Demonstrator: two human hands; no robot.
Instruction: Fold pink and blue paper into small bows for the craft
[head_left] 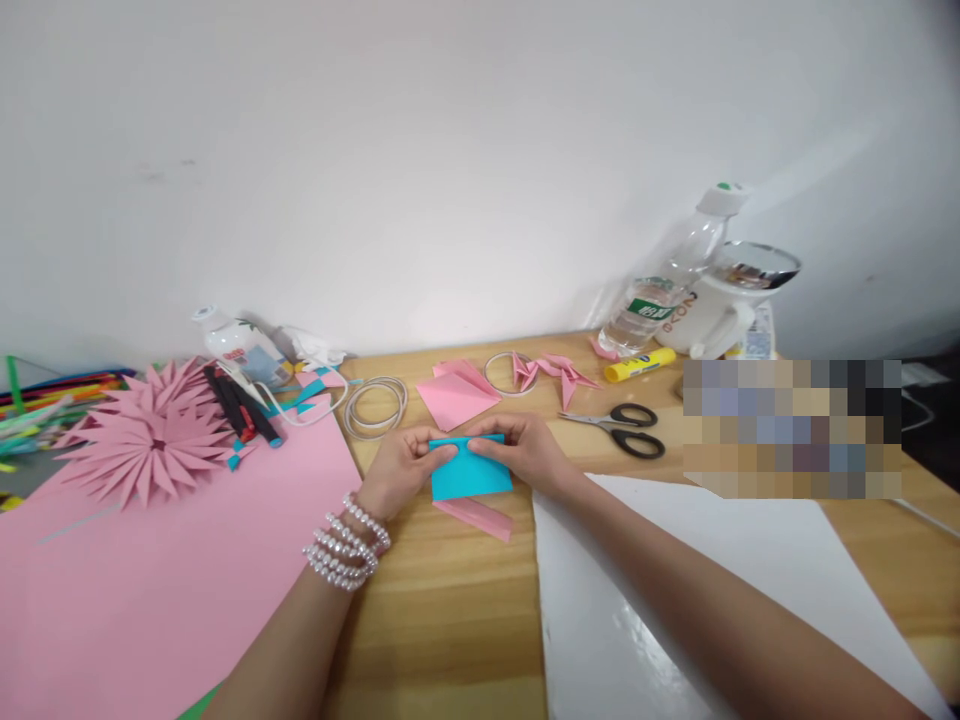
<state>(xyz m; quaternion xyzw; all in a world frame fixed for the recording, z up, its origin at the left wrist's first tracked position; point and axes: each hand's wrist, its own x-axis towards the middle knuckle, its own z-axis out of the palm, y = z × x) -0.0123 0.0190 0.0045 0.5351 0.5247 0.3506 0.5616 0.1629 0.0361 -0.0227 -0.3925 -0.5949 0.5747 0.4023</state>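
A small blue sheet of paper (pixel 472 476) is held up between my two hands, a folded-looking edge along its top. My left hand (pixel 409 465), with several strands of beads on the wrist, pinches its upper left corner. The upper right part is pinched by my right hand (pixel 529 455). Just below the blue paper, a narrow pink paper strip (pixel 480 521) lies on the wooden table (pixel 442 620). Behind my hands are folded pink paper pieces (pixel 457 392). To the right of my right hand rest black-handled scissors (pixel 626 430).
Pink pleated paper rosettes (pixel 157 440) sit on a large pink sheet (pixel 187 590) at left, beside dark pens (pixel 244 405). Pink paper cranes (pixel 562 375), a yellow glue stick (pixel 640 364), a water bottle (pixel 656 300) and a white jug (pixel 720 310) stand behind. A white board (pixel 622 620) lies right.
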